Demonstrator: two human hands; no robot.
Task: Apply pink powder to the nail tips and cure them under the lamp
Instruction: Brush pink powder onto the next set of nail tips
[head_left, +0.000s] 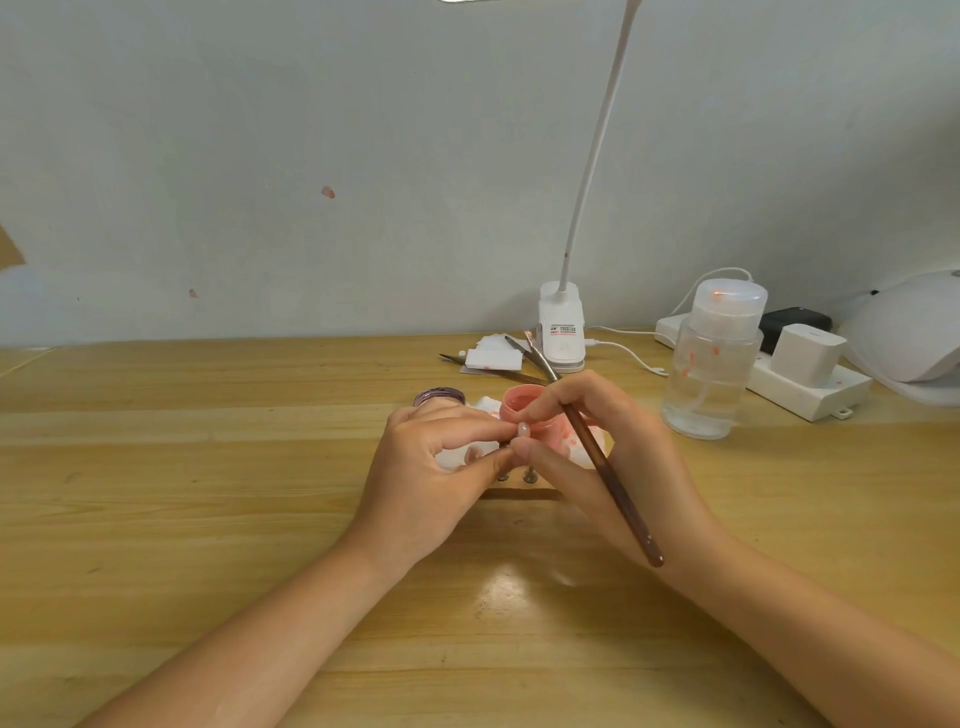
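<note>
Wooden table (208, 467): open jar (522, 402) holds pink powder; both hands' grips pinch nail tip (523, 429) (right also brush (608, 467)).

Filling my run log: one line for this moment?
left hand: pinches nail tip | right hand: holds brush | powder jar: open

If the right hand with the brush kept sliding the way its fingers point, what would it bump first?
Probably the left hand: the right hand points left, their fingertips nearly meeting around the small nail tip. Depth is hard to judge.
</note>
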